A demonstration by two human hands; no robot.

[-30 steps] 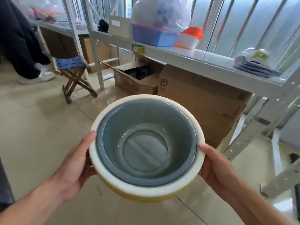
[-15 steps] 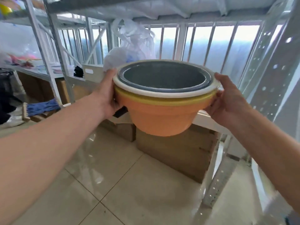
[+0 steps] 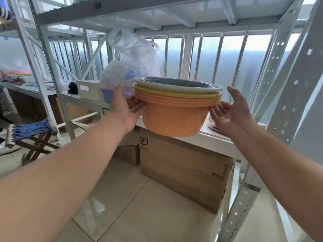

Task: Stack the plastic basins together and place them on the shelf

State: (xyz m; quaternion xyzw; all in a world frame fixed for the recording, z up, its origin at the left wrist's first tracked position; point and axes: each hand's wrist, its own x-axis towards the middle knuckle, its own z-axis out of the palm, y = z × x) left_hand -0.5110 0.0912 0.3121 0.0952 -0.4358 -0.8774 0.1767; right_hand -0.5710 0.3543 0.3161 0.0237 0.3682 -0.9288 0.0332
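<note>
A nested stack of plastic basins [image 3: 174, 117] is at the middle shelf [image 3: 216, 137], with orange ones outside, a yellow and a white rim above them, and a grey one innermost. The stack's base overlaps the shelf's front edge; I cannot tell if it rests there. My left hand [image 3: 125, 105] has its fingers tucked under the rims on the left side, thumb raised. On the right side, my right hand [image 3: 227, 110] has its fingers under the rims, palm toward the basin wall and thumb lifted clear.
A clear plastic bag over a blue basket [image 3: 122, 81] stands on the shelf just left of the stack. Cardboard boxes [image 3: 183, 168] sit under the shelf. A perforated metal upright [image 3: 286, 95] rises on the right. A folding stool [image 3: 31, 137] is at the left, on the floor.
The stack has moved forward and down from chest height to the shelf. My hands have shifted from gripping the rims with thumbs on top to fingers underneath with thumbs off.
</note>
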